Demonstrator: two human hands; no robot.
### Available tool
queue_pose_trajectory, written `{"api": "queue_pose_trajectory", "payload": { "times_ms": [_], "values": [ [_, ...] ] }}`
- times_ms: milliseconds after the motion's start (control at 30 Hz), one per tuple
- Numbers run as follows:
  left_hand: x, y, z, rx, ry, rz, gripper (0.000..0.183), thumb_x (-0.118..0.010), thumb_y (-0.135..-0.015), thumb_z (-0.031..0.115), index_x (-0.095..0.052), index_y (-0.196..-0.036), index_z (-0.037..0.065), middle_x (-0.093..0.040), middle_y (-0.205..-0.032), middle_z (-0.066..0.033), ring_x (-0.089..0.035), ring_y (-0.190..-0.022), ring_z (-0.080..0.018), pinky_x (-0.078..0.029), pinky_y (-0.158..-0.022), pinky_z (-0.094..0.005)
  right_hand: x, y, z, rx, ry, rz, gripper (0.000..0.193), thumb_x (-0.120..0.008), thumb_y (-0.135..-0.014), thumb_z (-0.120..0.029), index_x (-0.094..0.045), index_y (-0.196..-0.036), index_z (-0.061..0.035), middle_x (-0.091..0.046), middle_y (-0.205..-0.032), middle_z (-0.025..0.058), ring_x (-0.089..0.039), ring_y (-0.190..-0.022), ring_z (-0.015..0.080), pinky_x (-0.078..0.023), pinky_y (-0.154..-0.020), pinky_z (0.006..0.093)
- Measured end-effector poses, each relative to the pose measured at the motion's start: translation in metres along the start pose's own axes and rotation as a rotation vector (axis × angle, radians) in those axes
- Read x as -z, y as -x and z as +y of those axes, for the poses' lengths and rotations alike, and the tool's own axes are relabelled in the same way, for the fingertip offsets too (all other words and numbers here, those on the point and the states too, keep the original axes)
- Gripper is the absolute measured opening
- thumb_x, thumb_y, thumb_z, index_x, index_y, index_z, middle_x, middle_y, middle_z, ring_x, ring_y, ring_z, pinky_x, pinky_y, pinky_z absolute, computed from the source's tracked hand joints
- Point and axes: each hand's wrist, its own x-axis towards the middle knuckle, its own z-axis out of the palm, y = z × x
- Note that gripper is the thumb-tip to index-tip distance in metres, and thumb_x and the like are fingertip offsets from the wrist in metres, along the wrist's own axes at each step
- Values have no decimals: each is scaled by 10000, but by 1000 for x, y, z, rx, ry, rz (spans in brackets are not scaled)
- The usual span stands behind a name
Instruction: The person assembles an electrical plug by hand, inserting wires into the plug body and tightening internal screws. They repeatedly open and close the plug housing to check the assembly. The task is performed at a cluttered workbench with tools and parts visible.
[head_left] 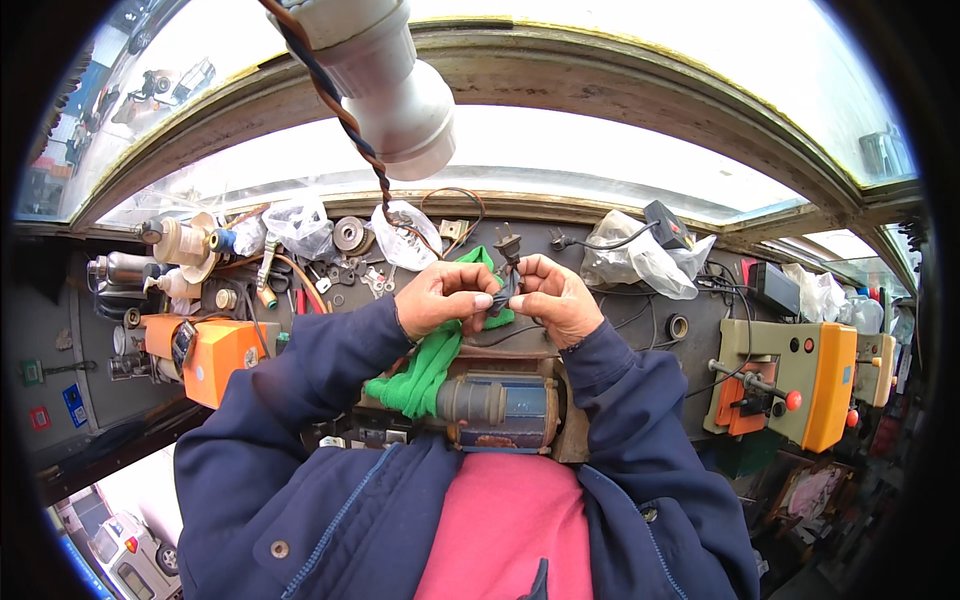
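Both my hands meet above the middle of the bench, closed on a black power cord (506, 291). The thumb and fingers of my left hand (436, 297) pinch it from the left. My right hand (562, 302) pinches it from the right, its fingertips close to the left ones. The cord's two-pin plug (508, 246) points up and away, just beyond my fingers. A green cloth (428, 366) lies beneath my left hand and runs toward me. Nearest to me sits a blue, worn cylindrical motor (515, 412). Part of the cord is hidden inside my fingers.
An orange machine (215, 358) stands at the left, a yellow-and-grey one (815, 385) with a red knob at the right. Plastic bags (640, 255), metal rings (351, 236) and small parts lie along the back. A white pipe-like fitting (400, 110) hangs overhead with twisted wires.
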Motion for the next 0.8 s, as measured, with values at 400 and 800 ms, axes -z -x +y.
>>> {"api": "queue_pose_trajectory", "payload": {
  "times_ms": [400,800],
  "values": [
    [4,17,19,-91,-170,152,158,-650,-954,159,-652,-973,2,-636,-791,-9,-596,-712,-78,-489,-679,-240,-3,-2,4,18,70,48,370,-662,-844,17,-570,-1202,34,-657,-1022,62,-629,-934,129,-511,-873,271],
    [-32,5,50,-84,-493,140,286,-594,-1008,243,-682,-1071,-22,-657,-810,-19,-563,-647,-53,-450,-601,-204,-29,3,8,374,782,359,213,-709,-853,-119,-580,-985,-12,-685,-789,120,-688,-729,218,-535,-678,343]
  ]
}}
